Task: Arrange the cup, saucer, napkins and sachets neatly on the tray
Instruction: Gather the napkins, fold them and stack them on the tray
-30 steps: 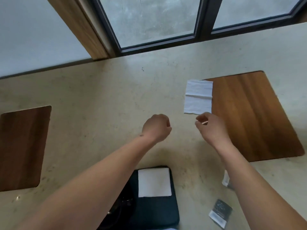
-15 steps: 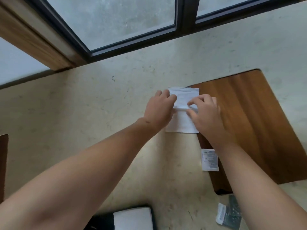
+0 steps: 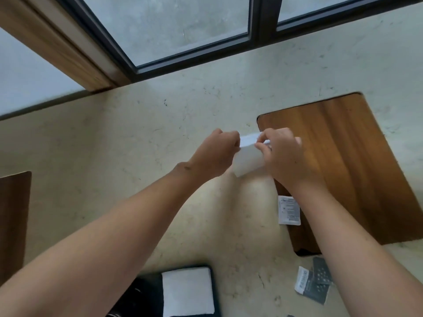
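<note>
Both hands hold a white napkin (image 3: 248, 160) lifted off the stone counter near the middle. My left hand (image 3: 216, 154) pinches its left edge and my right hand (image 3: 282, 154) pinches its right edge, with the top part folded over. A dark tray (image 3: 216, 291) sits at the bottom edge with a folded white napkin (image 3: 187, 291) lying on it. A white sachet (image 3: 288, 210) lies on the counter under my right forearm. Dark grey sachets (image 3: 313, 286) lie at the lower right. The cup and saucer are not clearly visible.
A wooden inset panel (image 3: 357, 168) fills the counter's right side and another (image 3: 13, 223) sits at the left edge. A dark-framed window (image 3: 261, 30) runs along the back of the pale stone counter (image 3: 114, 145).
My hands reached forward to the napkin by the wooden panel, took hold of it and lifted it off the counter. The view shifted forward, so the tray slid toward the bottom edge.
</note>
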